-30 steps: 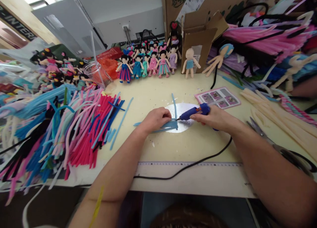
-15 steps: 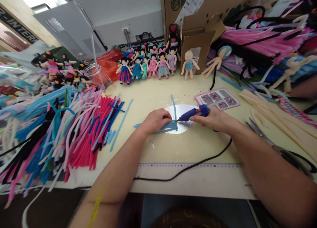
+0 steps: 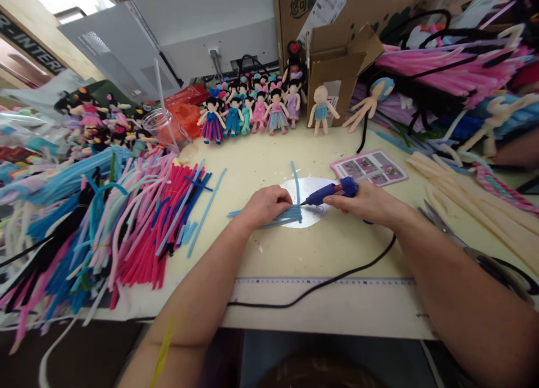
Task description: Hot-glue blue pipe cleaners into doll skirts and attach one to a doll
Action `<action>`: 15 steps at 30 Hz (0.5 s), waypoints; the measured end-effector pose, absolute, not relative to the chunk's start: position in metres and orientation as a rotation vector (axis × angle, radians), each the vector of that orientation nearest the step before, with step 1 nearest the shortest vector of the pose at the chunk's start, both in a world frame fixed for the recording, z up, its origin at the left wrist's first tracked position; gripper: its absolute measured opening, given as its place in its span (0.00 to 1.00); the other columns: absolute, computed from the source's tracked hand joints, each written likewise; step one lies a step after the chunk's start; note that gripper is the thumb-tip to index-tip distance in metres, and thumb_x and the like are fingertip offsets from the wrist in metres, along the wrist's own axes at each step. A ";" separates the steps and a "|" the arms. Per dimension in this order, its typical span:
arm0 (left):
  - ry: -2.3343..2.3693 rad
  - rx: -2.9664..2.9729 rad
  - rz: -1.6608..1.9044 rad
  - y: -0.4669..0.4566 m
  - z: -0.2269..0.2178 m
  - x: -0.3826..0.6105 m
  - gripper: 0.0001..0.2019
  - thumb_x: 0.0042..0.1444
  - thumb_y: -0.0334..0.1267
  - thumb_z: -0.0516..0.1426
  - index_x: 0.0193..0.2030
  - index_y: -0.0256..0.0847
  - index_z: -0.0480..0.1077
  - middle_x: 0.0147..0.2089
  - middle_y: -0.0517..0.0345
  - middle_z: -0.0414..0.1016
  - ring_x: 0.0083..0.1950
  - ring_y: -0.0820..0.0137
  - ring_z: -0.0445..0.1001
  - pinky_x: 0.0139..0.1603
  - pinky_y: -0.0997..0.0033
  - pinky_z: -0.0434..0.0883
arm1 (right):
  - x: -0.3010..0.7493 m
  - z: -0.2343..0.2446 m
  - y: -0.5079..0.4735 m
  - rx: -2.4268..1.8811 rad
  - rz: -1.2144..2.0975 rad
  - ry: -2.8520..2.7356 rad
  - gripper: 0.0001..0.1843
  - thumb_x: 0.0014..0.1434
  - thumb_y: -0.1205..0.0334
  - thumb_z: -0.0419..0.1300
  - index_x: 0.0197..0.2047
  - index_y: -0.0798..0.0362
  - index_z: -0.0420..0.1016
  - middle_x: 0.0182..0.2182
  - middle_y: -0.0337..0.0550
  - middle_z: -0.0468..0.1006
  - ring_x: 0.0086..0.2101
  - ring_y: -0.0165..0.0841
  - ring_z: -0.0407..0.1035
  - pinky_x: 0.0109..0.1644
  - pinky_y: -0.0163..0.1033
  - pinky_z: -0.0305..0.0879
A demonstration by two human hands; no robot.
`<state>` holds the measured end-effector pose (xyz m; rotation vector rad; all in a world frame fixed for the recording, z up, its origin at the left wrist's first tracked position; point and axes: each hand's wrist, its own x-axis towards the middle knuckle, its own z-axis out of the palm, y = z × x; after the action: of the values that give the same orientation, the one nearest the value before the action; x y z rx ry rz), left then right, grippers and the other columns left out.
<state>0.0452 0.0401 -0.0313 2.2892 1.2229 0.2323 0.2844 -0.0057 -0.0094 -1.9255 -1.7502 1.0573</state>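
In the head view my right hand (image 3: 370,201) is wrapped round a blue hot glue gun (image 3: 330,191), whose nozzle points left. The tip is at the right end of a row of light blue pipe cleaners (image 3: 288,215), beside one that runs away from me. My left hand (image 3: 268,204) is closed over the row with thumb and fingers pressed together on its upper strips. Its fingers partly hide the strips. Beneath the work lies a white round mat (image 3: 311,216).
Coloured pipe cleaners (image 3: 143,225) are heaped on the left. Small dolls (image 3: 259,110) stand at the back beside a cardboard box (image 3: 334,68). Scissors (image 3: 446,228) and beige strips (image 3: 471,200) lie right, near a picture card (image 3: 373,169). A black cord (image 3: 311,291) crosses the front.
The glue gun has shifted very slightly to the right along the pipe cleaners' end. My left hand stays in place on the row.
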 end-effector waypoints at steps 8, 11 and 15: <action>1.201 2.312 0.228 0.040 -0.031 0.045 0.07 0.53 0.31 0.56 0.33 0.41 0.76 0.35 0.58 0.76 0.37 0.71 0.71 0.39 0.71 0.66 | 0.284 -0.011 -0.007 -1.895 1.068 -1.759 0.21 0.50 0.41 0.61 0.24 0.52 0.73 0.21 0.40 0.75 0.21 0.29 0.63 0.22 0.34 0.55; 1.189 2.315 0.229 0.040 -0.031 0.045 0.07 0.53 0.31 0.56 0.33 0.41 0.76 0.35 0.58 0.75 0.37 0.71 0.71 0.38 0.72 0.66 | 0.283 -0.012 -0.007 -1.897 1.059 -1.766 0.22 0.50 0.40 0.61 0.24 0.52 0.73 0.21 0.41 0.76 0.22 0.30 0.64 0.23 0.34 0.56; 1.193 2.308 0.237 0.040 -0.031 0.046 0.07 0.52 0.31 0.56 0.33 0.41 0.76 0.35 0.59 0.75 0.36 0.71 0.71 0.38 0.71 0.66 | 0.282 -0.012 -0.007 -1.918 1.059 -1.771 0.22 0.49 0.39 0.61 0.24 0.52 0.73 0.21 0.41 0.76 0.22 0.30 0.65 0.23 0.35 0.56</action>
<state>0.0458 0.0395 -0.0313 2.3084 1.1929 0.2368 0.2820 -0.0074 -0.0123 -1.9182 -1.7709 1.0590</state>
